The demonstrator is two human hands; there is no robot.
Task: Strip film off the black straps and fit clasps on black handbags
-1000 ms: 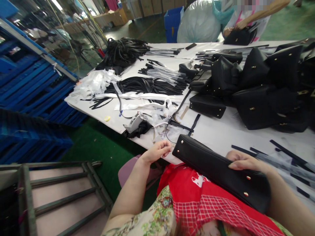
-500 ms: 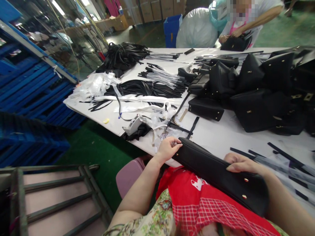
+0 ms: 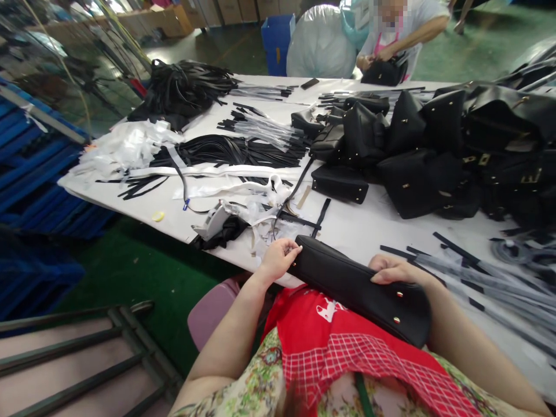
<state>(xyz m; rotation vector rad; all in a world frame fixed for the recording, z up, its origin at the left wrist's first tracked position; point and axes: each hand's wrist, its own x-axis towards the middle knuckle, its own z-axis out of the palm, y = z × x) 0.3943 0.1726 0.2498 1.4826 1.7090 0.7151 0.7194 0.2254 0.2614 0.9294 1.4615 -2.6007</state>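
A black handbag lies tilted across my front, its long flat base with gold studs facing me. At its left end my left hand is closed in a pinch, thumb and fingertips against the bag's corner. My right hand grips the far long edge, with the thumb on the base and the other fingers curled out of sight behind it. The rest of the bag's body is hidden below the base.
Black handbags are heaped on the white table. Black strap bundles, plastic-wrapped straps and white scraps lie around. A co-worker handles a bag across the table. A pink stool stands at left.
The view has swung somewhat to the right, so everything sits further left. Both hands keep the same hold on the handbag.
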